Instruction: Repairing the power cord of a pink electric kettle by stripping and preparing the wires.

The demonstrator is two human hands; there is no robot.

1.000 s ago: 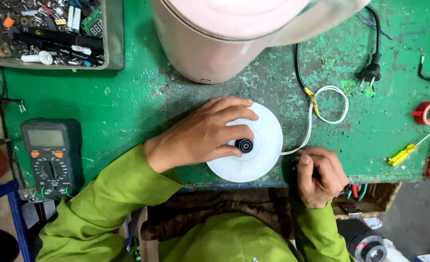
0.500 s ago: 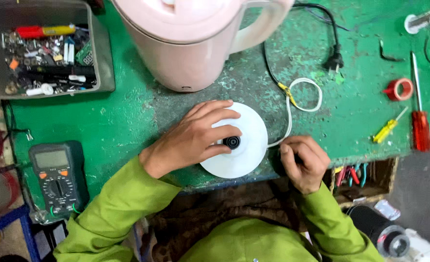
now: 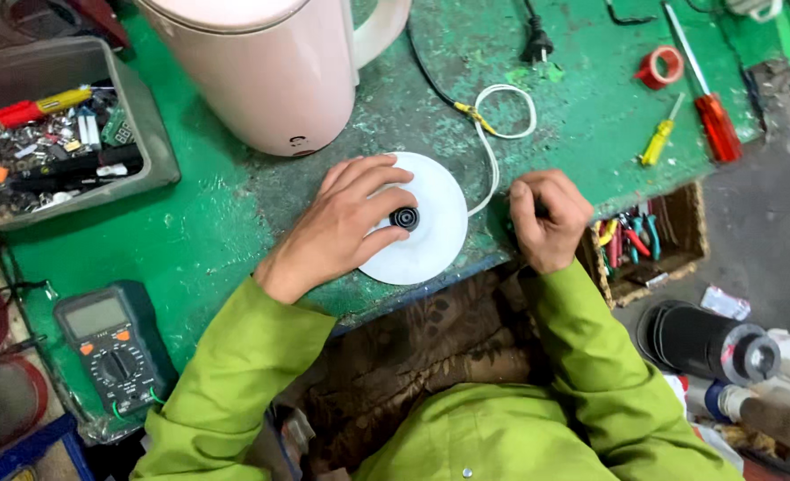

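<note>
Your left hand [image 3: 342, 227] is lying spread on the white base [image 3: 426, 236]; your right hand [image 3: 546, 218] is resting fisted just beside its right edge.

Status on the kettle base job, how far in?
Done: kettle is off the white base, plug lies loose. In hand: left hand steadies the base, right hand fists beside its cord. Left: multimeter and screwdrivers lie untouched.
</note>
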